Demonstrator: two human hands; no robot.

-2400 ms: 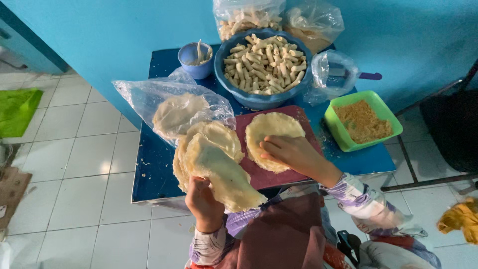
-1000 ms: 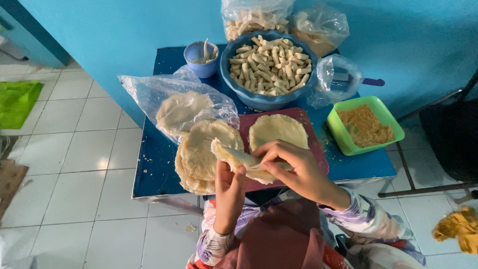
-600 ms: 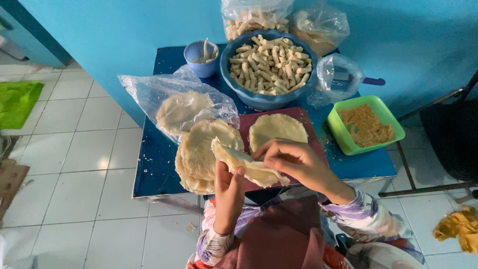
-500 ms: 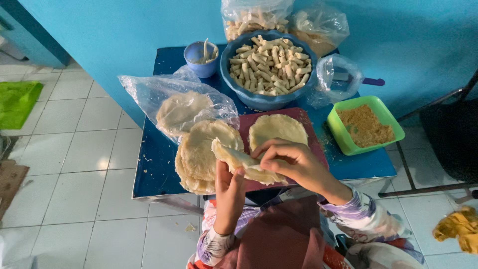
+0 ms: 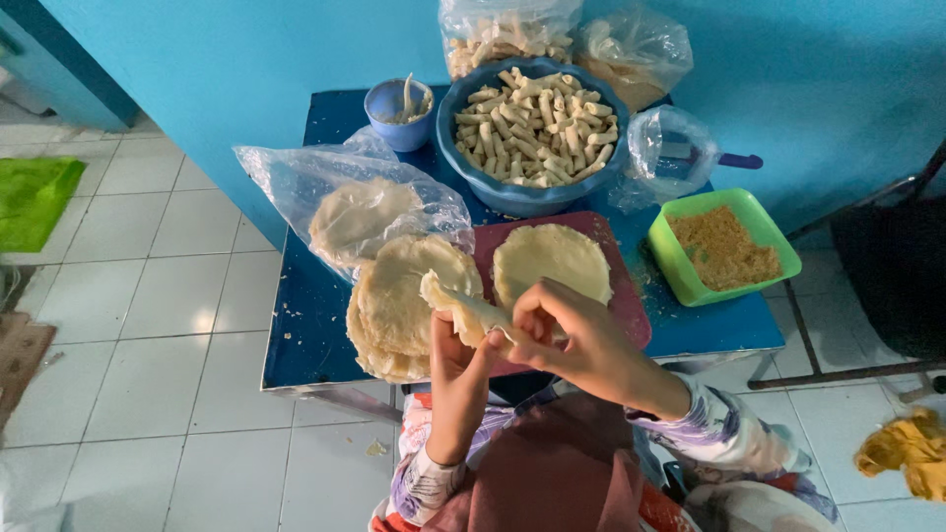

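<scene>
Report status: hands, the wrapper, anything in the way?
Left hand and right hand both grip folded wrapper. Held above wrapper stack. Nothing blocking.

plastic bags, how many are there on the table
4: one at front left holding flat wrappers, two at the back by the wall, one beside the blue bowl. Others may be hidden.

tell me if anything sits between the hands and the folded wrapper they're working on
Nothing visible does. The left hand and right hand both grip the folded wrapper directly, fingers on the dough, above the near edge of the red board. The stack of wrappers lies just left, apart from the hands.
</scene>
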